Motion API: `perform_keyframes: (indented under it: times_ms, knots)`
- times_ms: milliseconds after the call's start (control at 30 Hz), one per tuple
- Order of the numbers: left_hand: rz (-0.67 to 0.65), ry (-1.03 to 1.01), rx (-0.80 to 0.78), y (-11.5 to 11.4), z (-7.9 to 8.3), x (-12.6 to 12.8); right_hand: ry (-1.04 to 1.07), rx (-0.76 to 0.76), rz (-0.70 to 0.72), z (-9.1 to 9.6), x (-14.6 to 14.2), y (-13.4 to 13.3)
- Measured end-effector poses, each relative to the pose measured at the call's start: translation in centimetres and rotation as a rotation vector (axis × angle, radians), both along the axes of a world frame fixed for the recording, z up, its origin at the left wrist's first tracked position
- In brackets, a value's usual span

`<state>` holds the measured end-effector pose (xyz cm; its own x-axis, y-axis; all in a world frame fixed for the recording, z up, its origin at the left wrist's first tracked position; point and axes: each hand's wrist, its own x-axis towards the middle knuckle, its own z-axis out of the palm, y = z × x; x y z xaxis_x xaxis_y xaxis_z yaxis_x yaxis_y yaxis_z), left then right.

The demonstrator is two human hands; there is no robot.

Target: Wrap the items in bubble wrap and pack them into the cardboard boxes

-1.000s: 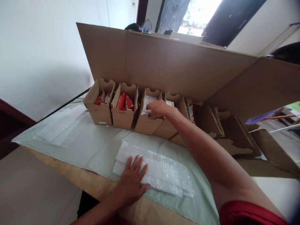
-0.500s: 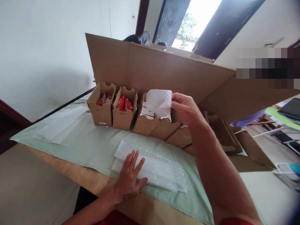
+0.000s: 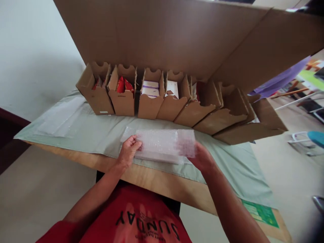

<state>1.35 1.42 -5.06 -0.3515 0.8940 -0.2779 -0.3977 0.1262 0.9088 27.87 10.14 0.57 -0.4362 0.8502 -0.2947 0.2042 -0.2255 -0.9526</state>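
Note:
A translucent strip of bubble wrap (image 3: 159,141) is stretched between my two hands, just above more bubble wrap (image 3: 157,157) lying flat on the cloth. My left hand (image 3: 129,150) is closed, pinching the strip's left end between thumb and fingers. At the other end, my right hand (image 3: 201,156) holds the wrap from behind. Its fingers show blurred through the plastic, and its thumb is hidden. Whether the strip is one piece or two overlapping pieces I cannot tell.
Behind the wrap stands a row of open cardboard bins (image 3: 124,103), some holding red packets (image 3: 124,85) or white boxes (image 3: 150,88). A tall cardboard panel (image 3: 157,37) rises behind them. More clear wrap (image 3: 59,116) lies at the left on the green tablecloth (image 3: 101,130).
My right hand has come down from above the bins to the table with bubble wrap. My left hand, earlier spread flat on the wrap, now pinches its left end. The view has tilted down.

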Motion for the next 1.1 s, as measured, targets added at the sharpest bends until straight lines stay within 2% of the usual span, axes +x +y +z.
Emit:
perform_keyframes:
  times_ms: [67,133,200,300,367,400,467,533,600,700,767,867,967,1033,1100]
  knots:
    - [0.015,0.155,0.001,-0.2,-0.4,0.0,0.005,-0.026,-0.060,-1.2,1.1,-0.2]
    - [-0.019,0.278,-0.018,-0.5,-0.9,-0.1,-0.060,0.051,-0.138,-2.3,2.0,-0.2]
    - [-0.069,0.438,-0.059,-0.8,-1.3,-0.6,-0.235,0.219,-0.157,-3.5,2.7,-0.1]
    - [-0.124,0.830,-0.158,-1.6,-1.5,-1.9,-0.618,0.476,-0.089,-4.5,3.7,0.6]
    - [-0.086,1.104,-0.184,-2.1,-1.2,-2.5,-0.807,0.615,-0.075,-3.6,4.0,1.4]
    - [-0.049,1.215,-0.156,-2.3,-1.0,-2.6,-0.852,0.692,-0.078,-2.6,3.8,1.9]
    - [-0.007,1.375,-0.022,-2.5,-0.8,-2.0,-0.859,0.897,-0.069,0.6,2.4,2.9]
    - [-0.090,1.475,0.157,-2.4,-1.1,-0.6,-0.819,1.152,0.007,5.0,-0.8,3.9]
    - [-0.272,1.526,0.294,-2.3,-1.9,1.0,-0.777,1.358,0.170,9.6,-5.8,5.2]
    - [-0.503,1.536,0.341,-2.4,-3.3,2.7,-0.798,1.478,0.412,14.5,-15.2,8.0]
    - [-0.560,1.520,0.323,-2.6,-4.0,2.8,-0.861,1.454,0.515,15.9,-21.4,10.6]
    - [-0.573,1.478,0.324,-2.7,-4.1,2.3,-0.981,1.230,0.767,15.5,-28.8,14.5]
    - [-0.577,1.439,0.329,-2.5,-4.1,1.9,-1.041,1.027,0.944,13.2,-33.2,16.6]
    - [-0.573,1.421,0.328,-2.4,-4.2,2.0,-1.033,1.004,0.921,11.3,-34.3,16.8]
    - [-0.564,1.411,0.330,-2.4,-4.4,2.1,-0.942,1.044,0.826,9.7,-34.6,16.4]
